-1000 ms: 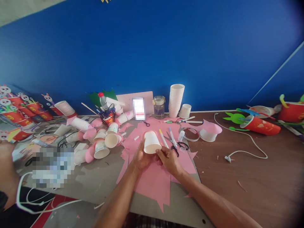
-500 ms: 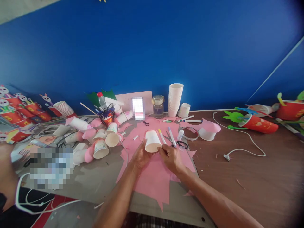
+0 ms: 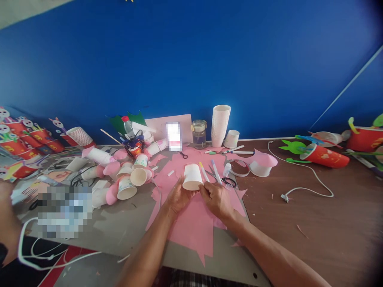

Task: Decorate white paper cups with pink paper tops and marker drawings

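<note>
A white paper cup [image 3: 192,176] is held over pink paper [image 3: 191,227], its wide rim tilted toward me. My left hand [image 3: 180,196] cups it from the left and below, fingers closed around it. My right hand [image 3: 216,197] pinches the rim at the lower right. Just beyond the right hand lie a yellow-capped marker [image 3: 204,171], a purple-capped marker [image 3: 216,172], scissors [image 3: 229,182] and a small white bottle [image 3: 227,170]. A white cup piece with a pink paper cone [image 3: 263,165] rests farther right.
A tall cup stack [image 3: 220,125], a glass jar [image 3: 199,133] and a phone [image 3: 174,136] stand along the blue wall. Several pink-and-white cup pieces [image 3: 127,187] crowd the left. A white cable [image 3: 314,171] and a red cup [image 3: 327,156] lie right. Another person's arm [image 3: 7,223] shows far left.
The cup has tipped slightly, so less of its opening faces me. Both hands keep nearly the same place and hold. The other person's arm at far left has shifted a little.
</note>
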Available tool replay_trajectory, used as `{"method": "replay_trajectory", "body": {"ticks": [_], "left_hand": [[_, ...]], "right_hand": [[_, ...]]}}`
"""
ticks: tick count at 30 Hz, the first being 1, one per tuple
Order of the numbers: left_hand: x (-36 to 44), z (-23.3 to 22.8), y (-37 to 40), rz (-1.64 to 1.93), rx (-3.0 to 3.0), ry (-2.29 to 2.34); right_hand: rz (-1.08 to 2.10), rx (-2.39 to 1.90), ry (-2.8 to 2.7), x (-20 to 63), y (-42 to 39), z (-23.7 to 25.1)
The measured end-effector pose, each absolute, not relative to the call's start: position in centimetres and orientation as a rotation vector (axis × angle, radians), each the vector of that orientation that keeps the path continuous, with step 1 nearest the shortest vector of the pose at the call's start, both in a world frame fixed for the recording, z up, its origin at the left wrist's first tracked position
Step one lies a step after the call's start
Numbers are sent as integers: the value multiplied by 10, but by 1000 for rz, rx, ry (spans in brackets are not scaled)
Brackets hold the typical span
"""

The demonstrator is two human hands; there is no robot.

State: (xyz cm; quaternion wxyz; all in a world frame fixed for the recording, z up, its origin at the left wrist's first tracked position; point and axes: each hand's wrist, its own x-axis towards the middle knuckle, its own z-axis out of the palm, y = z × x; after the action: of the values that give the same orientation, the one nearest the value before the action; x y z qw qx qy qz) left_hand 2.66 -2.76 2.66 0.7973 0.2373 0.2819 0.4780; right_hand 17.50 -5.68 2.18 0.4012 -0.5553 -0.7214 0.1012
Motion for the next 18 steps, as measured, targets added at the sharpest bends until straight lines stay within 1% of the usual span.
{"method": "replay_trajectory", "body": {"ticks": [4,12,18], "left_hand": [[25,22,-27,1034,559,577],[25,24,-28,1050,588,594],[25,27,-31,1030,729,569]], "right_hand": [[112,-1415,-1853,177,-55,21],[46,-1438,-1854,180,-52,16],[-173,-1402,-1787,185,-47,17]]}}
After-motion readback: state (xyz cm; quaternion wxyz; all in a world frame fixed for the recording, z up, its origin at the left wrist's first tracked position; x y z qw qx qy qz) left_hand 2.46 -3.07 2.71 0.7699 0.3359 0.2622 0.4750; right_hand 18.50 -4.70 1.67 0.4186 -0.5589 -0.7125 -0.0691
